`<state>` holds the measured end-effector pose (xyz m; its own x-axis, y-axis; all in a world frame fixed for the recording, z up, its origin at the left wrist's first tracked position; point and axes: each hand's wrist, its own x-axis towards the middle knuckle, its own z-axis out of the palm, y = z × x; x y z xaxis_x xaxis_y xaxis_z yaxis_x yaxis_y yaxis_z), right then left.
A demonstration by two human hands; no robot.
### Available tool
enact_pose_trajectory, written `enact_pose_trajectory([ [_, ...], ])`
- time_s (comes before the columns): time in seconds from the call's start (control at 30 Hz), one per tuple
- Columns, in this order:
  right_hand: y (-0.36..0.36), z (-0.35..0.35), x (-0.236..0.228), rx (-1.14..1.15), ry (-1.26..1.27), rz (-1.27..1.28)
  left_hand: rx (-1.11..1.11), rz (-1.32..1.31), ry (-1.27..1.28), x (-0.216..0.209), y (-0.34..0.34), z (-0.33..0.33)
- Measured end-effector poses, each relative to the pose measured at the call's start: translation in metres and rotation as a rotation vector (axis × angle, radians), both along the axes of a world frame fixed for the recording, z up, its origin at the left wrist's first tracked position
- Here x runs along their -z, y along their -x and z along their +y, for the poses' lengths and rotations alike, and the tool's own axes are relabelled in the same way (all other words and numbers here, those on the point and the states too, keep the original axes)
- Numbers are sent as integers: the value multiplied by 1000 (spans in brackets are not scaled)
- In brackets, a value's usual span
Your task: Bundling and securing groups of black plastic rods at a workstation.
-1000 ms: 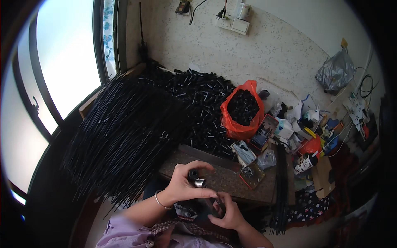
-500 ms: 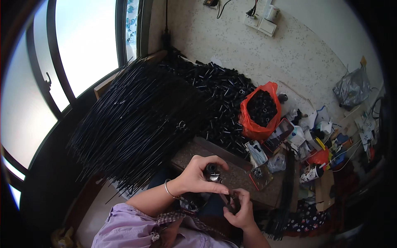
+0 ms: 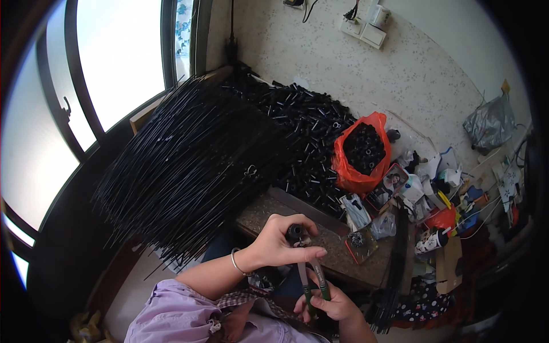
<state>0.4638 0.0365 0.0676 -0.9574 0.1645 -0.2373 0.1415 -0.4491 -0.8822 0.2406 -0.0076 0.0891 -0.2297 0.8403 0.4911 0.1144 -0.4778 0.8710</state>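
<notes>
My left hand [image 3: 277,243] is curled around a short black tube [image 3: 294,230], whose round open end points up between thumb and fingers. A metal bracelet circles that wrist. In my right hand [image 3: 336,307] are pliers [image 3: 312,273] with green-ended handles, the two handles spread a little apart. The head of the pliers reaches up to the tube beneath my left thumb. Whether the jaws grip the tube or a clip on it is hidden by the thumb.
A large bundle of thin black rods [image 3: 183,166] lies at the left. Behind it spreads a heap of black tubes [image 3: 311,146]. An orange plastic bag [image 3: 347,176] holds more tubes. Clutter covers the right side. The brown tabletop [image 3: 257,214] lies just beyond my hands.
My right hand has brought the pliers into plain sight, with their handles spread and their head up at the tube. The left hand has turned the tube slightly and stays in place.
</notes>
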Motion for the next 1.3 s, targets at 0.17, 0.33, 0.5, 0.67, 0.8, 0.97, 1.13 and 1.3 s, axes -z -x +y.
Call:
enact_pose_trajectory([
  [0.17,-1,-15,32,159,-234,-133,35,-96,63,9,-16,14],
  [0.33,11,-26,69,367,-148,-104,-146,-150,176,35,-35,26],
  [0.5,3,48,74,800,-675,-261,-119,-193,142,53,-28,35],
  [0.67,-46,166,106,1017,-1440,-711,-46,-88,131,47,-33,40],
  [0.8,-38,181,106,888,-1550,-708,-68,-13,134,49,-28,42],
  [0.97,-46,188,113,786,-1618,-692,-60,-26,107,48,-26,44],
  [1.13,-44,169,107,1195,-1247,-340,138,-31,114,46,-34,48],
  [1.3,21,60,14,1029,-123,334,99,23,127,29,-60,49],
])
